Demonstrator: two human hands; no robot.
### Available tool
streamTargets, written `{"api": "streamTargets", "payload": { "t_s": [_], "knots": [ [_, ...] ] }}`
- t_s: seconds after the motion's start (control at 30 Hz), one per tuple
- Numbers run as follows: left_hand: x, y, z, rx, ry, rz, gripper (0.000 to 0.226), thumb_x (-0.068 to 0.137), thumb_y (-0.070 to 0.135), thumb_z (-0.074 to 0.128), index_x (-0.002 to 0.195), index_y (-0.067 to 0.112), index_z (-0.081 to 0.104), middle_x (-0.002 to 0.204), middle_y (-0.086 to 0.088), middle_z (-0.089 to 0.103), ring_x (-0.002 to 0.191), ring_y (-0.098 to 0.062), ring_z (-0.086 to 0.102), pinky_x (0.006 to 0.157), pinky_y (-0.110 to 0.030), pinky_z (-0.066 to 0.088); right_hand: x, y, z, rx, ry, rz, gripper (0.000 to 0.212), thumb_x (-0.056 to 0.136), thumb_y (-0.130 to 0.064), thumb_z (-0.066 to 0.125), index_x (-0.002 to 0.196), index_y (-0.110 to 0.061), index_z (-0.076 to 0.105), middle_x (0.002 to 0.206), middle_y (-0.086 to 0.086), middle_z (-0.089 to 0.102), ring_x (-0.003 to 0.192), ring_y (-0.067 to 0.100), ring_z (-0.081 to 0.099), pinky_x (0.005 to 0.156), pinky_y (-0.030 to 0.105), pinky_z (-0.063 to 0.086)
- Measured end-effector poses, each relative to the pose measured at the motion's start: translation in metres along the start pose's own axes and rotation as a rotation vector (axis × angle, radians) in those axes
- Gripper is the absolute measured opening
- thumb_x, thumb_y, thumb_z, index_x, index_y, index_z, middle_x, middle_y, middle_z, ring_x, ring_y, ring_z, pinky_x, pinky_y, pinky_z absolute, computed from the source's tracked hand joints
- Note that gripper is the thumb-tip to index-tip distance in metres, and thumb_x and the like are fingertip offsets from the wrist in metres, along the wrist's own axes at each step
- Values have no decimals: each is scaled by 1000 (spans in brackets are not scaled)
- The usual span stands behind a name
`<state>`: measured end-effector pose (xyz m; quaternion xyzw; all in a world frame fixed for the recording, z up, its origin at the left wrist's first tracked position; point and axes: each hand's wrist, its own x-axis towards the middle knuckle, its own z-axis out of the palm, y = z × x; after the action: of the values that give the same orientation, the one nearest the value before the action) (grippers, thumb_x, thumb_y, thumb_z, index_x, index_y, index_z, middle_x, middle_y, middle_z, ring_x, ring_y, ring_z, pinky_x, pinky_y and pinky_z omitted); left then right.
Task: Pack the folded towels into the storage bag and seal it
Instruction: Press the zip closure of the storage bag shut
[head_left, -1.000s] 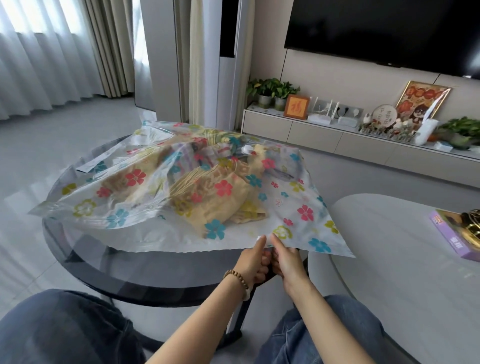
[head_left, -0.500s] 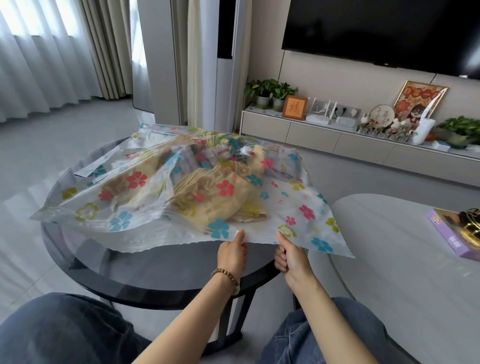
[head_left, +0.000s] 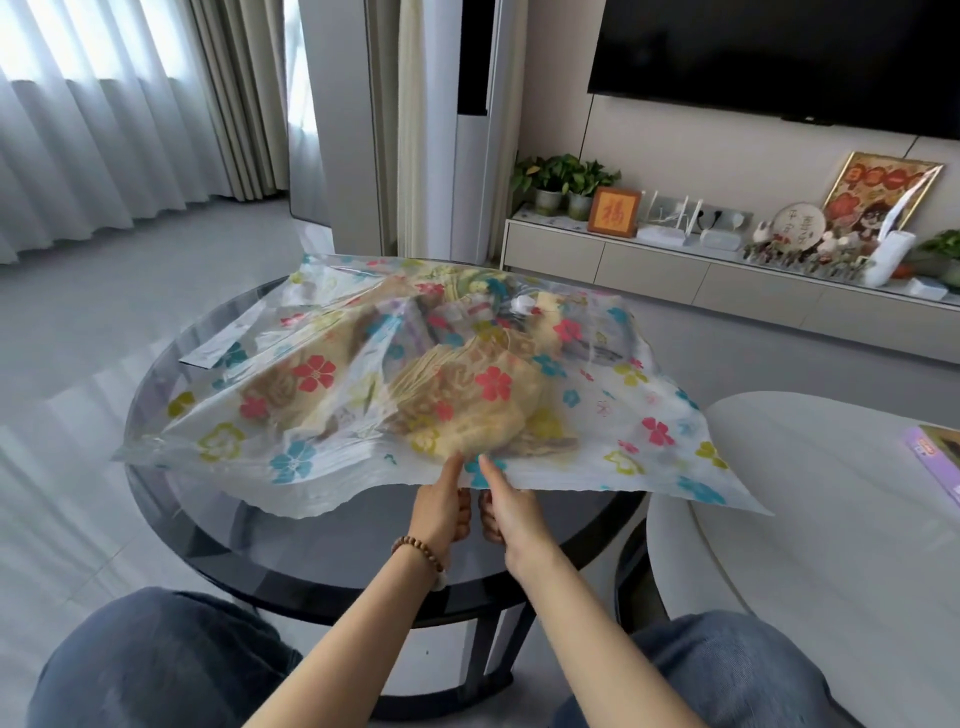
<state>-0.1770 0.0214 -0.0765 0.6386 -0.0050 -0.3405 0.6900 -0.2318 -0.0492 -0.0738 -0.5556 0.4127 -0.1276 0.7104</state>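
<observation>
A clear storage bag (head_left: 618, 415) printed with coloured flowers lies across the round dark glass table (head_left: 291, 551). Yellowish folded towels (head_left: 467, 405) show through the plastic in its middle. My left hand (head_left: 441, 512), with a bead bracelet at the wrist, pinches the bag's near edge, thumb on top. Right beside it, my right hand (head_left: 511, 512) pinches the same edge, thumb on top too. The two hands are almost touching. That edge is lifted slightly off the glass. The fingers under the plastic are mostly hidden.
A pale round table (head_left: 831, 519) stands close on the right with a purple box (head_left: 935, 462) at its far side. My knees in blue jeans frame the bottom. A low TV cabinet (head_left: 727, 280) with plants and frames runs along the back wall.
Half a second ago my hands were apart on the bag's near edge; they have come together again, now further left along it. The bag's left part has sagged a little.
</observation>
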Motion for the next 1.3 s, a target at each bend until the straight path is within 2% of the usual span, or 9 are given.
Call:
{"api": "streamTargets", "payload": {
  "t_s": [0.1, 0.2, 0.47, 0.7, 0.83, 0.93, 1.03, 1.13, 1.3],
  "knots": [
    [1, 0, -4, 51, -1, 55, 45, 91, 44, 49, 57, 17, 36, 38, 9, 23, 34, -8, 20, 37, -21, 20, 2, 1, 1, 57, 17, -32, 26, 87, -39, 64, 69, -21, 59, 52, -4, 49, 47, 10, 43, 47, 21, 31],
    [0, 1, -7, 29, 36, 98, 47, 92, 41, 49, 54, 17, 34, 36, 11, 24, 32, -7, 20, 35, -19, 20, 2, -3, -4, 86, 16, -27, 35, 88, -35, 64, 59, -20, 50, 35, -12, 33, 30, 4, 28, 35, 17, 23],
    [4, 16, -56, -8, 171, 171, 59, 92, 41, 50, 42, 27, 22, 38, 11, 20, 33, -7, 16, 34, -17, 18, 13, -9, -19, 178, 57, -29, 31, 91, -29, 60, 68, -14, 44, 42, -5, 23, 30, 6, 18, 33, 19, 16],
    [0, 11, -57, 66, 156, 155, 60, 89, 46, 52, 40, 23, 25, 34, 11, 24, 30, -6, 22, 33, -17, 22, -4, 6, 51, 52, -105, 70, 47, 80, -53, 64, 52, -21, 44, 39, -7, 30, 33, 8, 27, 36, 18, 22],
    [-1, 13, -65, 91, 80, 129, 50, 88, 44, 54, 50, 19, 34, 35, 12, 29, 30, -4, 27, 34, -18, 24, -8, 7, 76, 7, -116, 62, 35, 85, -50, 61, 76, -18, 71, 64, 4, 55, 60, 16, 50, 55, 26, 39],
    [-1, 12, -68, 46, 96, 155, 44, 91, 37, 53, 54, 18, 37, 34, 13, 30, 30, -3, 27, 34, -16, 24, -7, 10, 74, 40, -95, 25, 27, 87, -45, 61, 82, -20, 71, 77, 5, 59, 73, 18, 54, 63, 28, 42],
    [2, 17, -79, -11, 149, 173, 42, 92, 31, 53, 57, 18, 34, 34, 13, 28, 30, -4, 24, 34, -16, 22, -4, 6, 70, 77, -84, 47, 26, 87, -40, 64, 76, -17, 64, 67, -1, 57, 60, 11, 55, 50, 21, 41],
    [6, 29, -113, -65, 223, 186, 38, 93, 28, 53, 61, 19, 33, 34, 13, 26, 29, -2, 21, 32, -15, 19, 0, 1, 63, 102, -76, 20, 27, 89, -33, 62, 69, -19, 51, 39, -13, 31, 31, 2, 28, 32, 15, 23],
    [10, 45, -156, -111, 325, 218, 29, 93, 30, 51, 70, 14, 45, 34, 14, 28, 29, -2, 22, 32, -13, 19, 0, 5, 78, 240, -8, 19, 34, 91, -29, 59, 65, -19, 39, 43, -9, 20, 30, 4, 17, 31, 17, 14]
  ]
}}
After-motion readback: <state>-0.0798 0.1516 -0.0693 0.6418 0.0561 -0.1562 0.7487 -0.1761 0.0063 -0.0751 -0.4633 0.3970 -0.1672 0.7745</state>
